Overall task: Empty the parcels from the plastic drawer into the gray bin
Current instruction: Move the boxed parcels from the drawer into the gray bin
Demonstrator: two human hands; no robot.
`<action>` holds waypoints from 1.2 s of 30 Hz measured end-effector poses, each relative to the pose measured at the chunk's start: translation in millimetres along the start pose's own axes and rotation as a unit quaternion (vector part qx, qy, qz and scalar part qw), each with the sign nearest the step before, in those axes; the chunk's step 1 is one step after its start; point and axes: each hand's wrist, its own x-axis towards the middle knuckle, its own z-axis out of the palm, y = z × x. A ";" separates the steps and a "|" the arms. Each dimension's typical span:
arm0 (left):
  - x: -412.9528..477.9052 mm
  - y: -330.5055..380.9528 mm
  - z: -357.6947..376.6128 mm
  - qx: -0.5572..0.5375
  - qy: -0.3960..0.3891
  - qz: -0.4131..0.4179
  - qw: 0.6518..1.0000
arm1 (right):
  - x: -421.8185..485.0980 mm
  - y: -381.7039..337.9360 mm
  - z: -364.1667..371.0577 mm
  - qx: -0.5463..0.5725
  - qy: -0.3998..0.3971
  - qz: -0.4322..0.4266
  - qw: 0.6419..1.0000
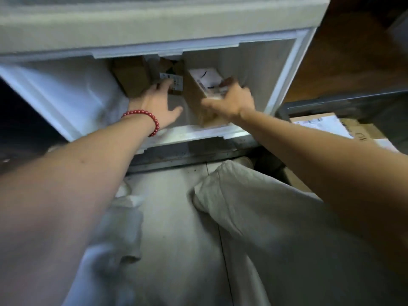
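Standing open, the white plastic drawer (pixel 265 69) is shown with parcels at its back, and the gray bin (pixel 353 99) beside it is part filled. A tilted cardboard box (pixel 194 96) is gripped by the right hand (pixel 236 100). A small labelled parcel (pixel 176 81) is touched by the outstretched left hand (pixel 159 102).

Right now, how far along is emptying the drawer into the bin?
Done: labelled parcels lie in the dark gray plastic bin. In hand: right hand grips a white-labelled brown cardboard box; left hand reaches for a small labelled parcel. Left: that parcel and a plain brown box in the white plastic drawer.
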 end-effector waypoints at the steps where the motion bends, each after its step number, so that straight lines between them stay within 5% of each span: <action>1: -15.5 7.0 -11.0 0.012 0.007 0.010 1.000 | -18.6 -1.2 -7.5 0.011 -0.001 0.000 1.000; 10: -113.9 21.1 -81.2 0.073 0.047 0.064 0.994 | -132.5 -13.2 -70.0 0.103 -0.003 -0.109 0.989; 19: -160.4 32.4 -63.3 -0.214 0.073 0.018 0.974 | -178.1 -1.9 -83.2 0.124 0.033 -0.178 0.976; 36: -154.2 42.6 -87.3 -0.280 0.094 0.116 0.948 | -167.0 6.8 -97.1 0.395 0.012 -0.047 0.917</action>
